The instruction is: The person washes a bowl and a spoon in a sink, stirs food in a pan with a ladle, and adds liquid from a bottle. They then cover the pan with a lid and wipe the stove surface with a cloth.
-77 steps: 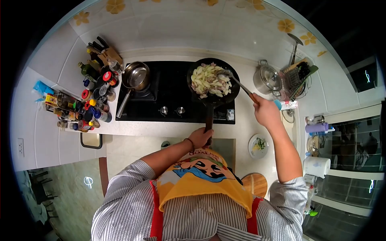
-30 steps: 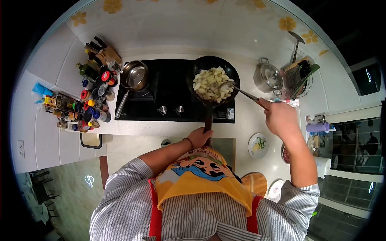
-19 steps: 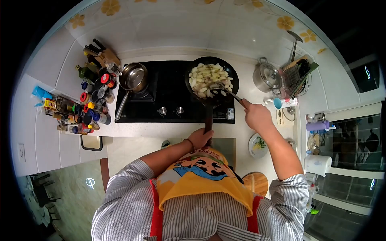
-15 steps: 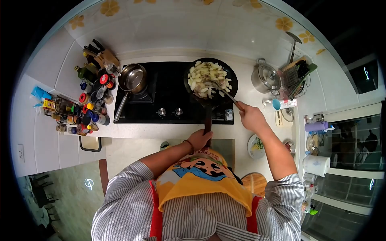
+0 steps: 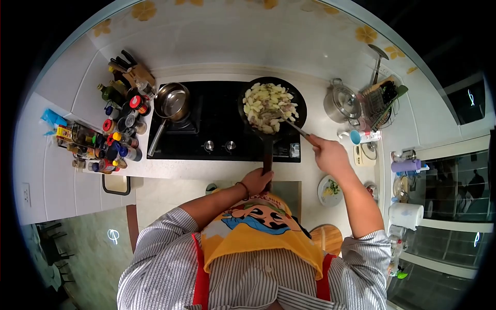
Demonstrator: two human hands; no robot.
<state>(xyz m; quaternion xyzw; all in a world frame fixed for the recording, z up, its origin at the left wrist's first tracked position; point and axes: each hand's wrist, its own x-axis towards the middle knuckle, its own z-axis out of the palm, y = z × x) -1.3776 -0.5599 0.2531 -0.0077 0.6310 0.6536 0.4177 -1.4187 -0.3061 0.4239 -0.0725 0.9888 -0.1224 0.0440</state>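
Observation:
A dark frying pan (image 5: 300, 98) sits on the right side of the black cooktop (image 5: 217, 119). Pale, sliced food pieces (image 5: 266, 103) with some brownish bits fill it. My left hand (image 5: 256, 182) is wrapped round the pan's long handle (image 5: 267, 154), close to my apron. In my right hand (image 5: 330, 156) is the handle of a metal spatula (image 5: 294, 126). Its shaft slants down to the left into the food, which hides most of its head.
A steel saucepan (image 5: 172, 102) stands on the left burner. Bottles and jars (image 5: 116, 134) crowd the left counter beside a knife block (image 5: 138, 75). To the right are a lidded pot (image 5: 343, 102), a plate of chopped food (image 5: 329, 191) and a round wooden board (image 5: 327, 238).
The spatula and my right hand have shifted slightly right and down. Food pieces in the pan are rearranged. My left hand keeps its grip on the handle.

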